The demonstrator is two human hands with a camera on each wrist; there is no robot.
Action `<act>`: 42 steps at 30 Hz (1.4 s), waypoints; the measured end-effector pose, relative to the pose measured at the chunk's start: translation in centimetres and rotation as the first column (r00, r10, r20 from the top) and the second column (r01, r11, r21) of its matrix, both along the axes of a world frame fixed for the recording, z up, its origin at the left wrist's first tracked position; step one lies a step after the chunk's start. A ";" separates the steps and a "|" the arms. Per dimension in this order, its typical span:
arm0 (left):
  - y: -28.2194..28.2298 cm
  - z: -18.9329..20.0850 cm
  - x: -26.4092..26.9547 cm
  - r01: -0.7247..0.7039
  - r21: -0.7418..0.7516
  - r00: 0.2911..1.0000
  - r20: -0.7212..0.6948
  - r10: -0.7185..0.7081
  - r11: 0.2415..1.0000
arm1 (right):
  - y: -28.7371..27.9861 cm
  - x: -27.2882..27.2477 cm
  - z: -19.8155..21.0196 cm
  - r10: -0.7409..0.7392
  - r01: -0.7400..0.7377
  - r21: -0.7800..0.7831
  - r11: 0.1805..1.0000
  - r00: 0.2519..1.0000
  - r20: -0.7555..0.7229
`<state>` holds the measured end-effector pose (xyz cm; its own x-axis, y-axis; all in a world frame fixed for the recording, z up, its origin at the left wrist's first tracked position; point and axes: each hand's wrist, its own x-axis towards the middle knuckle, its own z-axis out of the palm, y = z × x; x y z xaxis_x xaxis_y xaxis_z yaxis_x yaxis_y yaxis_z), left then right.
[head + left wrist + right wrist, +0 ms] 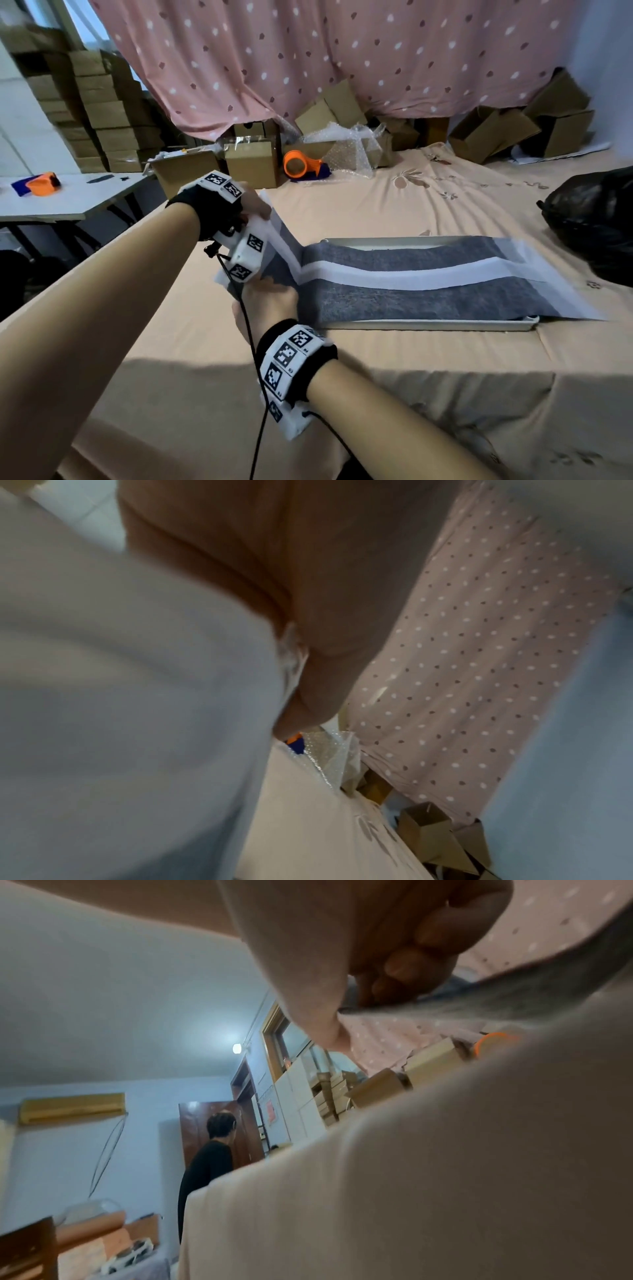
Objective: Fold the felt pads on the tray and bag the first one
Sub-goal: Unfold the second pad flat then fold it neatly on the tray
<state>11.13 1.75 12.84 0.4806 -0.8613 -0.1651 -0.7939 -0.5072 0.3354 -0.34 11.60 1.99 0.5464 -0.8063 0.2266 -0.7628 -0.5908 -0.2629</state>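
A long grey felt pad (411,298) with white backing and a white strip along its middle lies on a shallow metal tray (428,325). Its left end is lifted off the tray. My left hand (255,205) pinches the far left corner, raised above the cloth. My right hand (270,301) pinches the near left corner, lower down. In the right wrist view my fingers (404,961) curl round the grey felt edge (514,999). The left wrist view is mostly filled by the white backing (120,696), with my thumb (325,642) against it.
The tray sits on a peach cloth (376,205). A black plastic bag (592,219) lies at the right. An orange tape dispenser (298,164), bubble wrap and cardboard boxes (251,164) line the back. A side table (68,202) stands at the left. A person in black (209,1158) stands across the room.
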 end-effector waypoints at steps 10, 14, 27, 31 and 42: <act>-1.9 1.3 -7.8 -0.032 -0.057 0.997 -0.076 0.027 0.998 | -3.4 -9.1 1.7 -0.040 -0.039 0.190 0.981 0.919 0.393; -2.8 -0.7 -11.1 0.010 -0.031 0.990 -0.138 -0.014 0.999 | -4.1 -11.8 0.3 -0.097 0.045 0.172 0.984 0.947 0.305; -2.6 -5.1 -12.5 0.042 0.097 0.906 -0.424 0.003 0.994 | -5.0 -15.3 -2.0 -0.170 0.129 0.231 0.964 0.971 0.167; -1.4 -4.0 -11.7 0.047 0.109 0.901 -0.433 0.004 0.993 | -4.6 -15.7 -2.1 -0.214 0.167 0.215 0.962 0.952 0.217; 1.3 -5.2 -10.6 0.087 0.068 0.876 -0.480 -0.044 0.994 | -7.2 -16.1 -0.2 -0.203 -0.017 0.352 0.936 0.792 0.575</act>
